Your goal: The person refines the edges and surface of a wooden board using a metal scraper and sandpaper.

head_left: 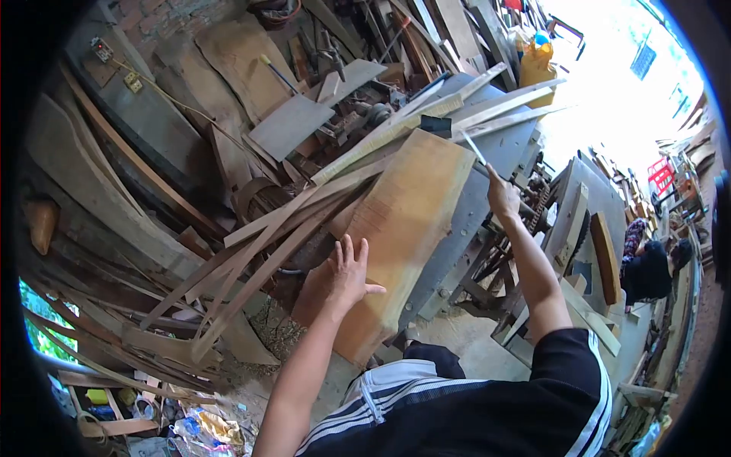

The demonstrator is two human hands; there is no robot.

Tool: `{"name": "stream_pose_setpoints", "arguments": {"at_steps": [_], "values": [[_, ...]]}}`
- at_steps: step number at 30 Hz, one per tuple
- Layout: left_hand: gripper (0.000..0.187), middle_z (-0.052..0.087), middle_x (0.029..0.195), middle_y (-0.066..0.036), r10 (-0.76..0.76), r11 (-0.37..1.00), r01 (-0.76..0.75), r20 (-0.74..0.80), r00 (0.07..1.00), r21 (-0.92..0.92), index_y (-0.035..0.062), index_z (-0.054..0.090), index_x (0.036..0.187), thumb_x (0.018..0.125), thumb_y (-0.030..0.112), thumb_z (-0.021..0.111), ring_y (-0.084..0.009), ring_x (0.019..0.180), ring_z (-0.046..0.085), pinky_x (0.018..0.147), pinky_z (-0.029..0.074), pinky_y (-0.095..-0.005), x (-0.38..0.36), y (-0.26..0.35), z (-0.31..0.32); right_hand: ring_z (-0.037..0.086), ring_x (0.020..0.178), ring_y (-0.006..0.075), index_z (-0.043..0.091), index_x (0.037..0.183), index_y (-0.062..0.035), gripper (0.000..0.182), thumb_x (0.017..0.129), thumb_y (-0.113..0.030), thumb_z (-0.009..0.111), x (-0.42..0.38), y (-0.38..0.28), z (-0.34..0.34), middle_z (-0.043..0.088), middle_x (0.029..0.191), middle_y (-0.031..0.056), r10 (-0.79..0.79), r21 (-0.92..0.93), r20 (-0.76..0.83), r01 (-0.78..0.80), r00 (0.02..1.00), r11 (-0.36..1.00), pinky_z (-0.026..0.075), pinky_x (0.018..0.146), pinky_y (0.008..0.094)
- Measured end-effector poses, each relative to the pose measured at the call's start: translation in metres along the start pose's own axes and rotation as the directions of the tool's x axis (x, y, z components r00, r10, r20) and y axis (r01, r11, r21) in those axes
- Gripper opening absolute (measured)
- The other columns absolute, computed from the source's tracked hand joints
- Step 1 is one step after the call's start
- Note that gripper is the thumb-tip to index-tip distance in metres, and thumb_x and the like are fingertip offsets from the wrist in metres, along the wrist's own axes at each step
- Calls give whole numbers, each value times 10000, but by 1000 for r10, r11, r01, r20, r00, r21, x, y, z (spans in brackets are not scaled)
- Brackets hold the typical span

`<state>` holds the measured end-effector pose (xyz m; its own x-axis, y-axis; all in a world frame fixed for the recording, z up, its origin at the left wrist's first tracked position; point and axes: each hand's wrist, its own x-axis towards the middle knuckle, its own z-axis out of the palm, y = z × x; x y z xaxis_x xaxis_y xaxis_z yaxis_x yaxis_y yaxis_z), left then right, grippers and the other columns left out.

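A wide wooden slab [415,198] with wavy edges lies slantwise over a grey metal machine table [457,232]. My left hand [349,276] rests on the near part of the slab, its fingers spread and the thumb out to the side. Past the slab's right edge, my right hand [502,196] is closed around a thin, pale, stick-like tool [473,146]. The tool points up and left toward the slab's far corner; its exact kind is too small to tell. Short dark lines mark the slab's left side.
Long wooden strips [293,221] lie beside and beyond the slab. Boards [251,68] lean at the back left. A second machine with a toothed blade [575,244] stands at right. Farther right, a person in dark clothes [647,270] is bent low. Litter [205,430] covers the floor at lower left.
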<state>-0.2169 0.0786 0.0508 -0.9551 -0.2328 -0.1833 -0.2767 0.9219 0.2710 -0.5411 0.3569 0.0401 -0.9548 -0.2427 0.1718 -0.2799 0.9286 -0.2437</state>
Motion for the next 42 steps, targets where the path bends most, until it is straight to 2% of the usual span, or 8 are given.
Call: {"name": "stream_pose_setpoints", "arguments": {"at_steps": [11, 13, 16, 20, 28, 29, 38, 42], "values": [[1311, 36, 1586, -311, -21, 1000, 21, 93, 995, 1, 103, 140, 1562, 561, 469, 905, -517, 1457, 89, 1137, 252, -636, 5, 4, -15, 670, 779, 441, 513, 1379, -304, 371, 1020, -349, 431, -40, -18, -20, 687, 896, 193, 64, 204, -134, -36, 989, 978, 532, 632, 553], [1309, 43, 1586, -308, -53, 998, 49, 139, 989, 28, 109, 146, 1561, 559, 477, 903, -512, 1458, 93, 1116, 256, -674, 3, 9, -14, 676, 687, 404, 641, 1099, -206, 194, 986, -260, 493, -60, -29, -2, 690, 876, 158, -209, 135, -77, 218, 975, 967, 539, 576, 515], [1285, 75, 1589, -295, -34, 999, 33, 73, 997, 19, 99, 180, 1546, 552, 464, 909, -500, 1459, 117, 1065, 278, -731, 5, 5, -16, 684, 624, 331, 486, 1422, -365, 608, 865, -128, 544, -105, -69, -24, 678, 791, 150, -640, 77, 108, 636, 760, 768, 573, 551, 448], [1295, 76, 1587, -298, -27, 999, 25, 98, 995, 21, 99, 173, 1548, 549, 473, 908, -505, 1456, 122, 1066, 281, -728, -1, 8, -10, 682, 596, 341, 579, 1330, -317, 417, 941, -185, 505, -15, -16, 28, 681, 723, 163, -270, -87, -26, 267, 962, 960, 546, 493, 466], [1329, 93, 1575, -303, -54, 998, 52, 104, 993, 23, 97, 184, 1540, 508, 488, 924, -516, 1451, 118, 1060, 277, -743, 5, 2, -8, 667, 564, 354, 598, 1301, -279, 395, 939, -164, 491, -25, -35, 45, 647, 623, 131, -474, -257, 20, 463, 880, 848, 533, 482, 475], [1323, 90, 1572, -315, -31, 999, 29, 96, 995, 16, 94, 179, 1542, 521, 501, 914, -526, 1446, 121, 1053, 278, -747, 5, 0, -5, 692, 640, 385, 685, 1023, -169, 217, 948, -187, 481, -17, -39, 20, 682, 700, 178, -319, -115, 17, 319, 948, 941, 560, 566, 507], [1335, 89, 1578, -307, -59, 998, 57, 114, 992, 20, 95, 181, 1539, 506, 505, 921, -521, 1451, 114, 1067, 272, -735, 10, 0, -11, 681, 638, 392, 618, 1217, -249, 308, 954, -177, 474, -71, -75, -6, 681, 723, 182, -501, -63, 62, 504, 863, 861, 545, 540, 513], [1318, 73, 1577, -310, -47, 998, 42, 116, 992, 41, 100, 167, 1544, 534, 524, 899, -538, 1442, 115, 1066, 277, -733, 10, 5, -10, 690, 788, 411, 437, 1429, -356, 448, 998, -242, 387, -25, -53, -3, 693, 831, 217, -145, -44, 80, 149, 986, 988, 534, 648, 537]]}}
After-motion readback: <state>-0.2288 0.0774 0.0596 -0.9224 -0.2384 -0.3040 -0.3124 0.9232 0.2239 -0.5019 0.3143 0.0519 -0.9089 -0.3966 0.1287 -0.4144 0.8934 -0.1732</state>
